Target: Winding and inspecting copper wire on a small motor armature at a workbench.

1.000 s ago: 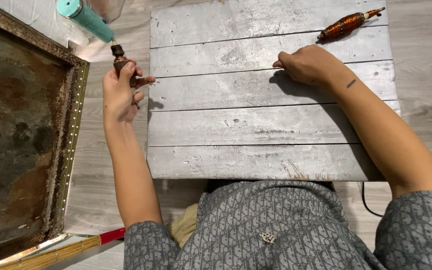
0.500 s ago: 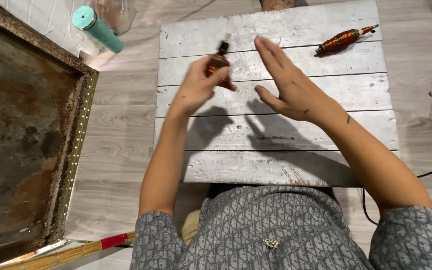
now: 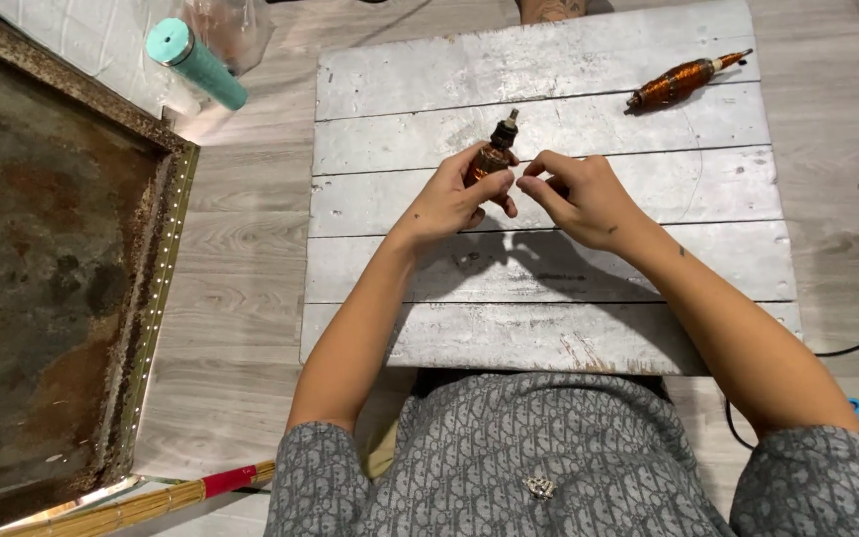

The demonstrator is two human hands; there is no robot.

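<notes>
Hands meet over the middle of a grey-white plank bench (image 3: pixel 549 338), five weathered boards with scuffed paint and dark seams running left-right. Left hand (image 3: pixel 449 199) has its fingers clamped on a small motor armature (image 3: pixel 494 157): copper-brown wound body, dark collar, thin metal shaft tip. Long axis runs mostly away from the person, shaft end pointing up-frame and slightly right, lower end buried in the palm. Right hand (image 3: pixel 579 194) sits just beside it, thumb and forefinger pinched together near the armature's lower right side; whether they grip something thin there, cannot tell.

Second armature (image 3: pixel 683 82), longer, glossy copper winding with tapered ends, lies on the far right of the bench, axis tilted up to the right, well apart from both hands. Teal cylinder with a ridged body (image 3: pixel 196 62) lies on the wood-look floor at top left beside clear plastic. Rusty, pitted metal tray (image 3: pixel 42 268) with a studded rim fills the left edge. Bamboo-coloured stick with a red band (image 3: pixel 171 497) lies bottom left. Black cable (image 3: pixel 857 348) trails at right.

Versus half a second ago: right hand was spread open and flat above the boards, now curled to a pinch; left hand with the armature has dropped nearer the person. A second ago that hand was off the bench's left edge.
</notes>
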